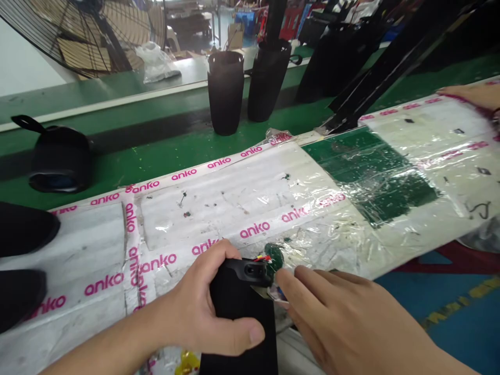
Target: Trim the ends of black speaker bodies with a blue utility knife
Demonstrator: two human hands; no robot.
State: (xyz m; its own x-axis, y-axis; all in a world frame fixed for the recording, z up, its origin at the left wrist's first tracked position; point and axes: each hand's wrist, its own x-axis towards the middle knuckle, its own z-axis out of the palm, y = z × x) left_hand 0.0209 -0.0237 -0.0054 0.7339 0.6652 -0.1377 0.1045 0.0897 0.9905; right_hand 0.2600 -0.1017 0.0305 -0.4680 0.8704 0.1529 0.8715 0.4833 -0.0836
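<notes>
My left hand (211, 307) is wrapped round a black speaker housing (250, 333), thumb across its near side. A black end piece with a small socket panel (255, 270) sits at the housing's far end. Short red and yellow wires (262, 258) stick out beside that panel. Right at this end, my right hand (332, 307) has its fingers bent together against a small pale part (278, 296). The fingertips partly hide that part, so its kind does not show.
Pink-printed "anko" tape holds down the white bench covering (219, 203). Black housings (225, 94) stand on the green bench behind, near a slanted black bar (383, 73). A looped black speaker (60, 159) lies left. Another person's arm (474, 96) reaches in at right.
</notes>
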